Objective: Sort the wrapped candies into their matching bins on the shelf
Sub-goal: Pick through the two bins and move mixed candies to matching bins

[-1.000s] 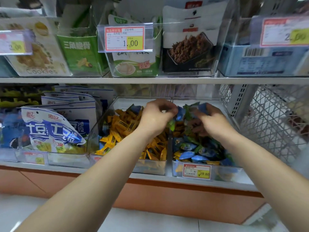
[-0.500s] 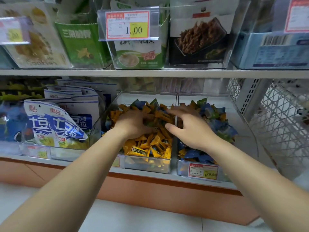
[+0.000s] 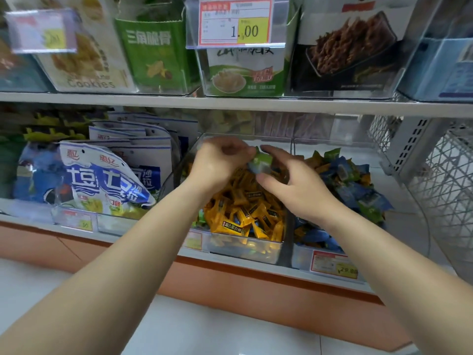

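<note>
Pinching green packet [image 3: 261,162] between them, left hand [image 3: 220,163] and right hand [image 3: 297,187], above yellow candies [image 3: 245,213].

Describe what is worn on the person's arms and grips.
Nothing worn shows. The left arm and right arm are bare up to the frame edge: no sleeves, watch or bracelet. The left grip and right grip are ungloved, with no rings visible.

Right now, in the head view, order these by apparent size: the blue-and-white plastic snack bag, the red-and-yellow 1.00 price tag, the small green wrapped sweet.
1. blue-and-white plastic snack bag
2. red-and-yellow 1.00 price tag
3. small green wrapped sweet, clearly the smallest
</note>
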Demonstrator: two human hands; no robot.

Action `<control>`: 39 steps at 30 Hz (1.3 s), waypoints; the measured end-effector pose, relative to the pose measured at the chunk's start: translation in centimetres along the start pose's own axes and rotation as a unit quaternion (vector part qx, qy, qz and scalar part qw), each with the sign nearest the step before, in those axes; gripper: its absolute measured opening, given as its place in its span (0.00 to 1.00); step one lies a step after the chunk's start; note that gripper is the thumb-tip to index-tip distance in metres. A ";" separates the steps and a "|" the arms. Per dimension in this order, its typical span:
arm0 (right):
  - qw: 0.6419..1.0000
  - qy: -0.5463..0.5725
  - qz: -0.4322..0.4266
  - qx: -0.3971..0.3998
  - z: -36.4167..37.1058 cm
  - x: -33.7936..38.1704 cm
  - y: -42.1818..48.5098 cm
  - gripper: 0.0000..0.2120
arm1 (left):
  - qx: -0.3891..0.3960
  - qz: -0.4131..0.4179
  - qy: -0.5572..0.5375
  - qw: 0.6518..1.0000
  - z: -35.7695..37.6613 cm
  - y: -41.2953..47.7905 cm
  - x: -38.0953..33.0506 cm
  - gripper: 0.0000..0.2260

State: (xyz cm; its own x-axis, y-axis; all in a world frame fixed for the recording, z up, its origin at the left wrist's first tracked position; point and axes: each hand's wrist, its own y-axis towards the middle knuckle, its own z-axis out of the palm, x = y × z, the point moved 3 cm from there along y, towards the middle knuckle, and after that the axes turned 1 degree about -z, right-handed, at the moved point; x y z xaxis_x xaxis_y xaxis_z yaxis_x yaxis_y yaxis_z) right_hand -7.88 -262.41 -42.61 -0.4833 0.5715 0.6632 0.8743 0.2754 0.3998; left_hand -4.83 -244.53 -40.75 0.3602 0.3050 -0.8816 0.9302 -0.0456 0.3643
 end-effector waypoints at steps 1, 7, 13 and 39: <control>0.999 0.030 -0.007 -0.015 0.2 0.6 0.1 0.11 | 0.013 -0.018 -0.036 0.999 0.6 -0.5 -0.3 0.03; 0.988 -0.089 0.074 -0.103 -3.9 -1.8 -1.5 0.03 | 0.140 0.060 0.166 0.974 0.2 -4.2 0.0 0.10; 0.964 -0.238 0.100 -0.055 -4.7 -2.3 -3.5 0.22 | 0.280 0.092 0.411 0.863 0.1 -6.2 2.8 0.19; 0.932 -0.236 0.004 0.276 3.1 -0.1 4.5 0.13 | 0.197 0.085 0.425 0.879 -4.4 -4.0 5.2 0.20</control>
State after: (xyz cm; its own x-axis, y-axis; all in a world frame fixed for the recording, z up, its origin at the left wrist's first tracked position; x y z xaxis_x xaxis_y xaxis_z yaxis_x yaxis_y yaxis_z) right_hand -3.71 -258.86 -42.85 -0.5168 0.8157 0.2600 0.8311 0.5509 -0.0763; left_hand -7.02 -238.57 -45.50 0.4685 0.8555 -0.2203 0.8810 -0.4339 0.1885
